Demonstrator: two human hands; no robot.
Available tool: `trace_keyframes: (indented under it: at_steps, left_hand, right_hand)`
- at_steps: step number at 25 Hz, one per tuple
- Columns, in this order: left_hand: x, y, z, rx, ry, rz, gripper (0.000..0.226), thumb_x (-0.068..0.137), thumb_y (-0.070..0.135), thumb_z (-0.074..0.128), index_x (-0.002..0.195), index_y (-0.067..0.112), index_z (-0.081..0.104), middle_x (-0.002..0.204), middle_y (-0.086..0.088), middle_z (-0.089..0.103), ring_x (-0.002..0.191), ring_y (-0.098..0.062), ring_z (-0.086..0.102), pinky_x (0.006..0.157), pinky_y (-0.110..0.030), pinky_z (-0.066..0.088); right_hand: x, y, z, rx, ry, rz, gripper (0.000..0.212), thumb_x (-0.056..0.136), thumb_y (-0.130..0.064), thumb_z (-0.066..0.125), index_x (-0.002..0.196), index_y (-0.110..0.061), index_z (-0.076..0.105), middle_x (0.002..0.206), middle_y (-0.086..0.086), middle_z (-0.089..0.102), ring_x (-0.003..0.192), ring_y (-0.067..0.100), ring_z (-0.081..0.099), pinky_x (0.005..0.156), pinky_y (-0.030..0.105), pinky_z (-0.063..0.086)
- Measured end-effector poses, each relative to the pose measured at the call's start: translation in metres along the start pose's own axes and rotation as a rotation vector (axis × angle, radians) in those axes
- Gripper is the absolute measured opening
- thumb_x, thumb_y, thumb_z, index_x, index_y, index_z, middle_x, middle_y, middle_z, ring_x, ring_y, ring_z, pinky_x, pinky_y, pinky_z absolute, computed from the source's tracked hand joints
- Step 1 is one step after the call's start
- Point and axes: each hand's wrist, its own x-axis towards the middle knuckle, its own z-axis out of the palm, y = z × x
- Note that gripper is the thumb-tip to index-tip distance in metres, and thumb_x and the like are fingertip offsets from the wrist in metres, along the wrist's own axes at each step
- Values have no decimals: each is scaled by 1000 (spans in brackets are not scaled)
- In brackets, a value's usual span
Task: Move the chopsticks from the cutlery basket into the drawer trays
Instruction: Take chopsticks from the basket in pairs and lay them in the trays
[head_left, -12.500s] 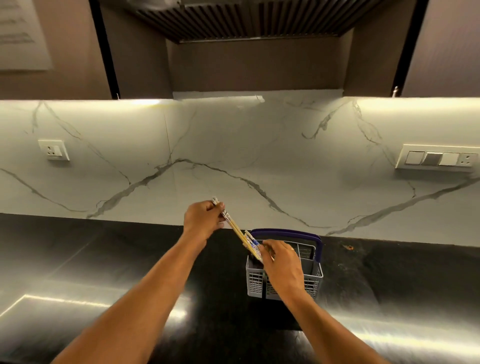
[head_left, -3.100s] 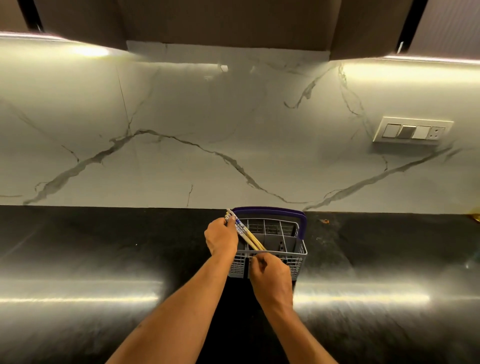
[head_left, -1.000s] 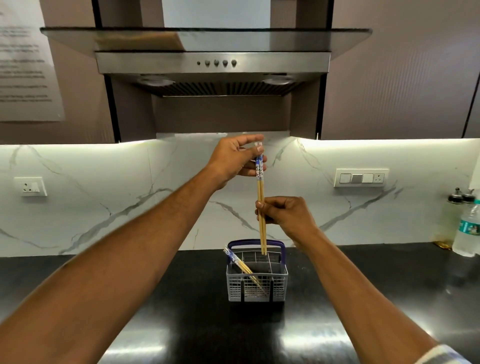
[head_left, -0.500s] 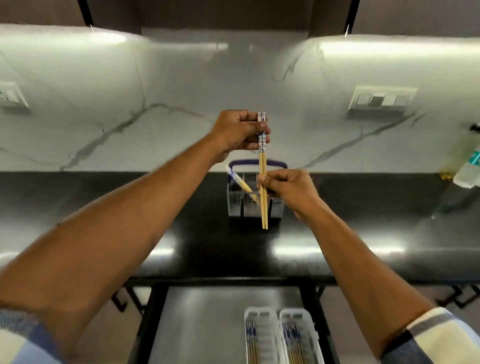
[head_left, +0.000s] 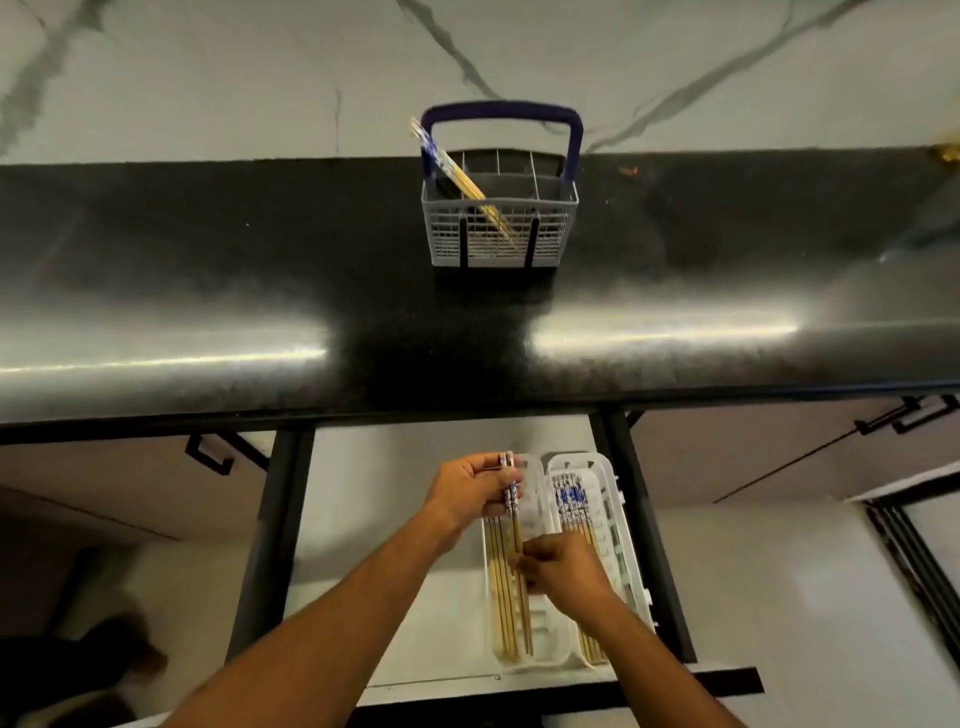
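Note:
A grey cutlery basket (head_left: 550, 236) with a blue handle stands on the black counter, with a few chopsticks (head_left: 457, 174) leaning in its left side. Below, an open drawer (head_left: 374, 519) holds two white trays. My left hand (head_left: 475, 488) grips the patterned top end of a pair of chopsticks (head_left: 516, 525) over the left tray (head_left: 543, 629). My right hand (head_left: 563, 571) pinches the same pair lower down. Other chopsticks lie in the left tray, and more lie in the right tray (head_left: 608, 483).
The black counter (head_left: 260, 291) runs across the view with a marble wall behind it. Black drawer rails (head_left: 270, 525) flank the open drawer. Closed cabinet fronts with black handles (head_left: 210, 452) sit to either side.
Both hands have carried the pair of chopsticks down from above the counter to the left tray in the drawer. The view has tilted down.

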Motion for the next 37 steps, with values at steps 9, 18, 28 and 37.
trace_keyframes:
  at_steps: [9,18,28,37]
  left_hand:
    - [52,-47,-26,140,479,-151,16,93,19,63,105,12,69,97,-7,72,90,-23,67,68,-28,52]
    - [56,-59,-43,-72,539,-203,10,91,18,63,83,24,63,96,-7,74,94,-23,68,91,-43,56]
    - [52,-65,-47,-136,541,-235,8,93,16,61,87,21,65,89,-4,75,93,-21,69,91,-41,57]
    - [46,-72,-51,-163,533,-252,7,94,15,60,93,18,67,89,-5,76,93,-22,70,89,-39,57]
  right_hand:
    - [33,10,47,-547,249,200,14,96,-13,58,93,-9,71,82,3,71,67,12,69,59,22,59]
    - [48,1,53,-701,202,244,18,98,-12,54,113,-6,62,105,9,70,88,17,70,73,24,60]
    - [42,-5,52,-768,218,186,19,98,-14,55,115,-8,60,110,7,69,93,17,69,76,24,58]
    - [36,-1,53,-756,215,155,21,99,-14,53,118,-7,58,110,8,68,95,18,68,80,26,59]
